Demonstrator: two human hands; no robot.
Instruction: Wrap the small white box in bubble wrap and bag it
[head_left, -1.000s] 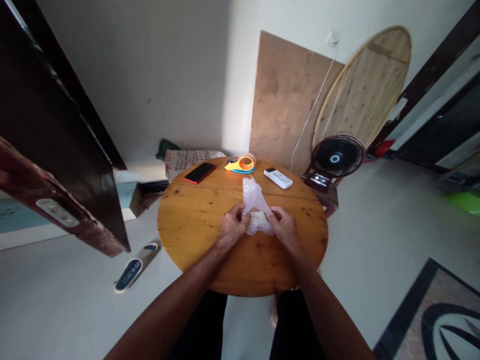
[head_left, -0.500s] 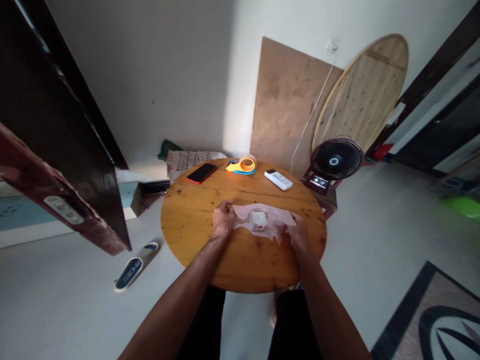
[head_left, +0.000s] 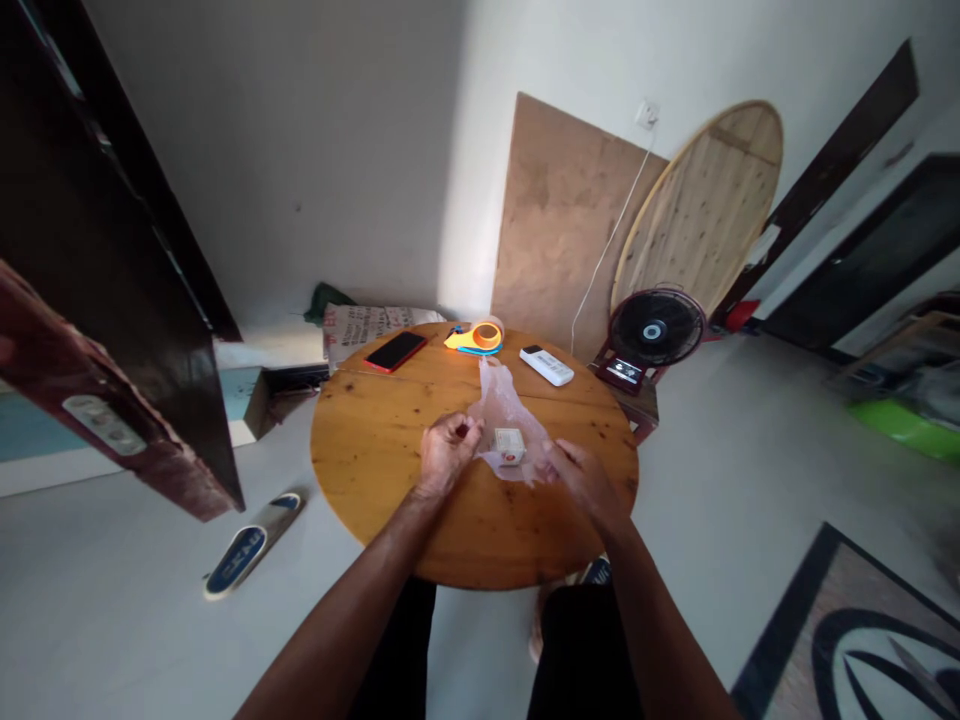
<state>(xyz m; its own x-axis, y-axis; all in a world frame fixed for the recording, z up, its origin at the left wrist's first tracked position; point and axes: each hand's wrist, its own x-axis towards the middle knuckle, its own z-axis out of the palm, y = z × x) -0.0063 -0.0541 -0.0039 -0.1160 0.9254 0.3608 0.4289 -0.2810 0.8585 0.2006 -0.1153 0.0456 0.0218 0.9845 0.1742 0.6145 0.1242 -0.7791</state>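
Note:
A small white box [head_left: 509,447] with a red mark lies on a sheet of thin pinkish plastic wrap [head_left: 501,397] on the round wooden table [head_left: 367,455]. The wrap spreads away from me, with its far end close to the orange tape dispenser. At the left edge of the wrap, my left hand [head_left: 448,450] pinches it, fingers curled together. My right hand [head_left: 574,468] is closed on the wrap's right edge, beside the box.
Along the table's far side lie a red-edged phone [head_left: 396,351], an orange and blue tape dispenser [head_left: 478,337] and a white remote-like device [head_left: 547,365]. A black fan [head_left: 652,328] stands beyond the right edge. One slipper [head_left: 253,546] is on the floor at left.
The wrap, earlier stretched sideways between my hands, now extends away towards the tape dispenser. My right hand has shifted inward, closer to the box. The view has turned slightly.

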